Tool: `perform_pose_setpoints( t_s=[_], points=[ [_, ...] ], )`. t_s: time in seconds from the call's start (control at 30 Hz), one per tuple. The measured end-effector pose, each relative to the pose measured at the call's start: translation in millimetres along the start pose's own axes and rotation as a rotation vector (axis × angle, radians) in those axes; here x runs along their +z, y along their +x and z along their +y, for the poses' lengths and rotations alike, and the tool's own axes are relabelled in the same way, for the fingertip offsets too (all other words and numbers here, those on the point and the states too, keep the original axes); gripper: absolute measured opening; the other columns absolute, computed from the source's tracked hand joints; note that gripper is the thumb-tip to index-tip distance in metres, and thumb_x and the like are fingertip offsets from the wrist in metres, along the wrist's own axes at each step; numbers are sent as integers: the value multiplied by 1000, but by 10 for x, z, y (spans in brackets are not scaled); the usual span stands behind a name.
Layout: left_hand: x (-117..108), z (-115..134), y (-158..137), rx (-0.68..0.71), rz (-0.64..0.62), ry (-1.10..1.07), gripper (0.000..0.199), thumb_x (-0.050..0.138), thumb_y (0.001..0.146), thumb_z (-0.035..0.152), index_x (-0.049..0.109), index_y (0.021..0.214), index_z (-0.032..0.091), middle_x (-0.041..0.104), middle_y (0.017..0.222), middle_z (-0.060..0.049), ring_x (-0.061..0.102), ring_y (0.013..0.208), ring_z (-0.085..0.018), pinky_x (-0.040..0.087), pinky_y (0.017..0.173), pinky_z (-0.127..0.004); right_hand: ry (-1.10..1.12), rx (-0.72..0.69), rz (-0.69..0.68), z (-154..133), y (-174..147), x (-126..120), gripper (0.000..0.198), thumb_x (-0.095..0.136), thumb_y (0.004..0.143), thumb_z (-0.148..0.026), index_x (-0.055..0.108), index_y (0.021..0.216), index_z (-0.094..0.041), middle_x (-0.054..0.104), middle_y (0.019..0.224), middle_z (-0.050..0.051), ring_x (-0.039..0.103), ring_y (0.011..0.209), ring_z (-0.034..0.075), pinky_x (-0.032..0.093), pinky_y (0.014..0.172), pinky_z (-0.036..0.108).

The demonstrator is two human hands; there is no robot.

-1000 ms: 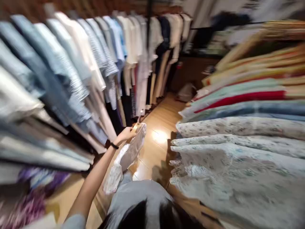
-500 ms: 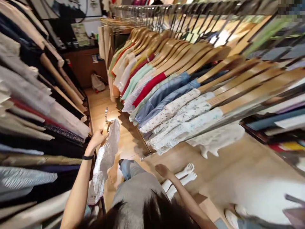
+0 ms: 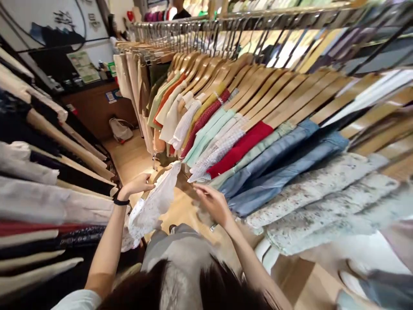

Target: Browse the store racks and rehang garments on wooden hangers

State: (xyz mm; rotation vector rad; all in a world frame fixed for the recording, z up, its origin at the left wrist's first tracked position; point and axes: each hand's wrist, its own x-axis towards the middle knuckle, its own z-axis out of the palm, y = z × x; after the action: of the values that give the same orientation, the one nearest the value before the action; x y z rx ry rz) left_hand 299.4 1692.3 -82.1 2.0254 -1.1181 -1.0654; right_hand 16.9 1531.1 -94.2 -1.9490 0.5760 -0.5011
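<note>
My left hand [image 3: 137,185] is closed around a wooden hanger [image 3: 158,174] at the left of the aisle. From this hanger droops a white garment [image 3: 155,206] with small specks, below and to the right of the hand. My right hand [image 3: 213,203] reaches forward with its fingers stretched out. Its fingertips are close to the lower end of a pale checked shirt [image 3: 219,148] on the rack; I cannot tell whether they touch it. Beside that shirt hang a red garment [image 3: 240,148] and a blue denim shirt [image 3: 271,157].
A metal rail [image 3: 258,17] of clothes on wooden hangers runs along my right. More clothes [image 3: 58,198] line the left side. A white bag [image 3: 121,129] lies at the aisle's far end, before a brown counter [image 3: 93,107]. A cardboard box [image 3: 300,280] stands low at the right.
My right hand has risen from low beside my body to the hanging clothes. My left hand still holds the hanger, and the white garment has swung to the right. The view has shifted nearer the rack.
</note>
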Motion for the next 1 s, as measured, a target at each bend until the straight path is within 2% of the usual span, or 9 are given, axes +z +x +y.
perform_pose_setpoints(
  t_s=[0.1, 0.2, 0.33, 0.43, 0.57, 0.73, 0.87, 1.0],
  points=[
    [-329, 87, 309, 104, -239, 122, 30, 72, 66, 40, 65, 82, 15, 65, 77, 0, 57, 72, -18, 45, 65, -25, 49, 122, 115, -99, 237, 45, 34, 58, 92, -41, 76, 112, -20, 78, 104, 10, 74, 92, 24, 60, 84, 35],
    [-648, 201, 662, 159, -374, 319, 27, 76, 65, 38, 62, 74, 16, 58, 67, 2, 53, 66, -16, 41, 62, -25, 163, 246, 258, 53, 297, 197, 36, 63, 87, -42, 75, 110, -18, 78, 99, 10, 74, 87, 24, 61, 83, 38],
    [-912, 334, 1049, 253, -630, 551, 30, 77, 68, 41, 58, 67, 17, 55, 60, 2, 50, 58, -14, 36, 55, -24, 244, 352, 422, 219, 32, 523, 40, 66, 84, -46, 75, 110, -18, 77, 102, 11, 73, 90, 24, 60, 84, 38],
    [-874, 467, 1151, 383, -871, 678, 31, 74, 71, 44, 60, 72, 16, 57, 63, 1, 50, 59, -13, 35, 54, -22, 237, 427, 449, 116, -316, 815, 35, 66, 83, -46, 76, 104, -19, 77, 98, 10, 72, 89, 25, 60, 78, 35],
    [-588, 705, 1122, 558, -1133, 762, 32, 70, 76, 46, 62, 80, 14, 60, 72, 0, 53, 66, -14, 36, 57, -21, 198, 510, 423, -255, -771, 1052, 33, 60, 88, -45, 76, 93, -17, 76, 89, 8, 69, 82, 23, 55, 74, 33],
    [7, 1287, 763, 672, -1352, 739, 34, 71, 80, 48, 61, 83, 15, 49, 66, 5, 42, 61, -10, 30, 54, -20, 186, 621, 466, -980, -1503, 952, 42, 53, 96, -53, 73, 85, -18, 71, 82, 6, 63, 73, 19, 51, 66, 28],
    [622, 1900, 313, 789, -1372, 702, 43, 73, 80, 56, 57, 77, 17, 44, 62, 6, 38, 58, -10, 27, 52, -22, 236, 656, 556, -1311, -1967, 813, 42, 57, 94, -60, 74, 99, -22, 72, 92, 7, 68, 80, 21, 55, 68, 29],
    [1321, 2455, -60, 821, -1372, 548, 52, 83, 69, 63, 57, 72, 17, 49, 61, 5, 42, 57, -11, 28, 51, -24, 269, 601, 755, -1265, -2204, 563, 60, 56, 90, -70, 64, 126, -23, 69, 100, 9, 70, 74, 21, 60, 62, 31]
  ],
)
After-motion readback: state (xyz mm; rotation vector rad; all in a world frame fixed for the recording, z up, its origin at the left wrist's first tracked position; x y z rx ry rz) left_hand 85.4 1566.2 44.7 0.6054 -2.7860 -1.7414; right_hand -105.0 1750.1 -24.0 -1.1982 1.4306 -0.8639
